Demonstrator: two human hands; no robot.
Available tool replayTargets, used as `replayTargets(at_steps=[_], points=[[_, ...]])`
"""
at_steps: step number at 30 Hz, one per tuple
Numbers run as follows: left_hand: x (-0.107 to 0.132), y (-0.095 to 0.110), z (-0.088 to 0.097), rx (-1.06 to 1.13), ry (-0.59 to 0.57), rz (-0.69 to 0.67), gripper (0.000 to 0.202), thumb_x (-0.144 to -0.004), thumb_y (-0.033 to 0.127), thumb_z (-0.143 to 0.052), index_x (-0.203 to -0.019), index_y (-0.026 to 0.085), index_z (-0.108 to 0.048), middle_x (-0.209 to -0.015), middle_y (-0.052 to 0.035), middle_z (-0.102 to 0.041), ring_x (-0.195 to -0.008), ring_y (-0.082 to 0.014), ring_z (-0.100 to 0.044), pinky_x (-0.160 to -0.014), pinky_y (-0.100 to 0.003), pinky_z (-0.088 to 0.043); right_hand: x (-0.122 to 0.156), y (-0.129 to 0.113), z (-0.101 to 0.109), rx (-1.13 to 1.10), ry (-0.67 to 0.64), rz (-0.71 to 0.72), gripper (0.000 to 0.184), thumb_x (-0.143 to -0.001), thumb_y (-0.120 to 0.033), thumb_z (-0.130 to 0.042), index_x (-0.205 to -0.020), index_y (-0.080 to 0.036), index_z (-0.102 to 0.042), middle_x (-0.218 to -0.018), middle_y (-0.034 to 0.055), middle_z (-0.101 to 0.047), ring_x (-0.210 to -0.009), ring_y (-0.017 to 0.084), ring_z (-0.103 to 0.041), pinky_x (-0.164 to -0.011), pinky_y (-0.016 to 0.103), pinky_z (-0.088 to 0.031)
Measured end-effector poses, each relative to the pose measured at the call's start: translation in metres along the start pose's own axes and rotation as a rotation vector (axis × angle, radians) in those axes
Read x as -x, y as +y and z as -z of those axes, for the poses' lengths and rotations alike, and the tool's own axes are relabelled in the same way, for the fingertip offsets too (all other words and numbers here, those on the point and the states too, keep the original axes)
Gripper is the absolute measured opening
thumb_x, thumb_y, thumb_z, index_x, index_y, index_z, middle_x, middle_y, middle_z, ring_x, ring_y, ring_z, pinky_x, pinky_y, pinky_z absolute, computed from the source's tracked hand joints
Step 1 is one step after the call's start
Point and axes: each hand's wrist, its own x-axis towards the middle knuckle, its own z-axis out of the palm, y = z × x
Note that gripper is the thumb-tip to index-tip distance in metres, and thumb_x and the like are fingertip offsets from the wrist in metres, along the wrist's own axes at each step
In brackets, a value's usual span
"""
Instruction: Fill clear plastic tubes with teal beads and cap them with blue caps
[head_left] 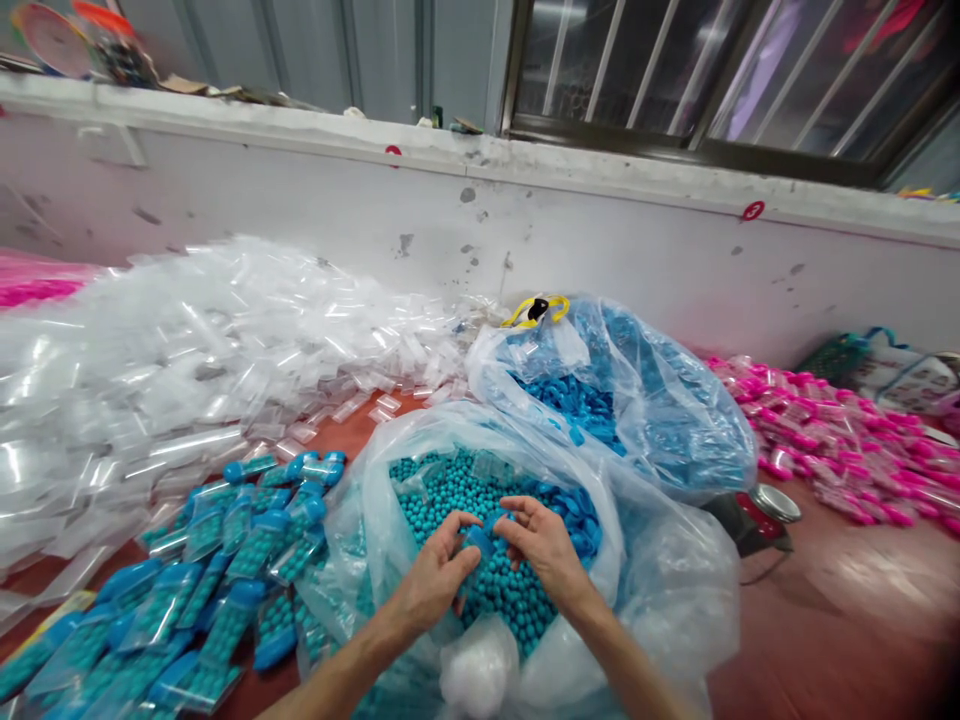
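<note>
1. A red table (862, 620) stands against a scuffed white wall (600, 235) below a barred window (637, 75).
2. The left hand (441, 568) has thumb and fingers clamped on a blue cap (480, 543) above the beads.
3. The right hand (546, 553), fingers bent, is at the same cap; I cannot tell whether it grips.
4. The open plastic bag (360, 500) holds teal beads (457, 490) and blue pieces (583, 525).
5. Behind, another bag (675, 410) holds blue pieces; bead-filled packets (251, 540) lie left.
</note>
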Motion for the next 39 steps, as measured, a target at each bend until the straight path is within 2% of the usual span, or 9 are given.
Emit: replayTargets(at_steps=[3,8,10,14,19,25,30,34,39], points=[[0.002,-0.001,-0.004,-0.031,0.024,0.006,0.038,-0.072,0.045,-0.056,-0.099,0.021,-0.044,-0.052,0.011,-0.041,-0.03,-0.0024,-0.032,-0.03,-0.016,-0.03,0.01,0.003,-0.007,0.241,0.058,0.186,0.035,-0.077,-0.038,-0.049,-0.102,-0.015,-0.057,-0.083,0.0066,-0.063,-0.077,0.022,-0.06,-0.068,0.034,-0.048],[0.004,0.001,-0.01,0.052,0.14,0.01,0.047,-0.072,0.043,-0.056,-0.112,0.02,-0.043,-0.06,0.0064,-0.05,-0.042,-0.0053,-0.04,-0.039,-0.018,-0.032,0.03,0.007,-0.014,0.522,-0.177,0.272,0.074,-0.071,-0.037,-0.059,-0.135,-0.015,-0.029,-0.134,0.0132,-0.038,-0.125,0.028,-0.032,-0.1,0.042,-0.029],[0.005,0.005,-0.011,0.102,0.142,-0.013,0.051,-0.069,0.041,-0.061,-0.111,0.018,-0.046,-0.07,0.003,-0.056,-0.054,-0.008,-0.047,-0.049,-0.019,-0.037,0.033,0.008,-0.018,0.572,-0.205,0.251,0.093,-0.06,-0.035,-0.068,-0.137,-0.014,-0.02,-0.137,0.0154,-0.031,-0.126,0.031,-0.028,-0.1,0.043,-0.03],[0.005,0.011,-0.014,0.15,0.108,-0.043,0.042,-0.066,0.039,-0.063,-0.1,0.017,-0.052,-0.075,0.0009,-0.058,-0.07,-0.0129,-0.052,-0.065,-0.022,-0.041,0.033,0.013,-0.03,0.594,-0.031,0.364,0.076,-0.063,-0.03,-0.063,-0.13,-0.014,-0.031,-0.123,0.0166,-0.045,-0.115,0.03,-0.043,-0.092,0.043,-0.039],[0.003,0.006,-0.02,0.083,0.201,-0.002,0.024,-0.072,0.035,-0.056,-0.09,0.019,-0.053,-0.061,0.0044,-0.053,-0.057,-0.0103,-0.047,-0.055,-0.02,-0.037,0.033,0.032,-0.041,0.641,0.132,0.448,0.071,-0.061,-0.031,-0.064,-0.124,-0.011,-0.038,-0.119,0.0198,-0.048,-0.108,0.033,-0.048,-0.088,0.043,-0.042],[-0.006,0.001,-0.017,-0.168,0.267,-0.08,0.021,-0.072,0.032,-0.051,-0.087,0.018,-0.053,-0.062,0.0041,-0.052,-0.055,-0.0104,-0.046,-0.054,-0.02,-0.037,0.031,0.031,-0.041,0.561,0.06,0.402,0.078,-0.063,-0.037,-0.066,-0.129,-0.014,-0.034,-0.124,0.018,-0.044,-0.111,0.032,-0.046,-0.089,0.041,-0.041],[0.011,0.025,0.025,-0.344,0.123,0.006,0.036,-0.073,0.043,-0.048,-0.1,0.019,-0.05,-0.052,0.0083,-0.043,-0.045,-0.0091,-0.039,-0.046,-0.019,-0.034,0.035,0.012,-0.009,0.538,-0.184,0.287,0.046,-0.079,-0.027,-0.05,-0.123,-0.017,-0.041,-0.102,0.0069,-0.059,-0.074,0.015,-0.058,-0.067,0.027,-0.046],[0.037,0.037,0.089,-0.573,0.234,0.022,0.042,-0.067,0.047,-0.055,-0.099,0.02,-0.057,-0.055,0.0058,-0.052,-0.054,-0.0125,-0.05,-0.05,-0.02,-0.039,0.042,0.028,0.031,1.087,-0.35,0.205,0.027,-0.083,-0.019,-0.037,-0.072,-0.017,-0.062,-0.07,0.0059,-0.064,-0.07,0.019,-0.058,-0.062,0.027,-0.04],[0.054,0.019,0.148,-0.711,0.396,0.091,0.046,-0.061,0.054,-0.056,-0.095,0.023,-0.062,-0.062,0.0032,-0.062,-0.063,-0.0194,-0.059,-0.054,-0.025,-0.045,0.028,0.045,0.045,1.288,-0.481,0.219,0.023,-0.077,-0.015,-0.041,-0.075,-0.018,-0.064,-0.08,0.0089,-0.064,-0.078,0.02,-0.058,-0.064,0.027,-0.039]])
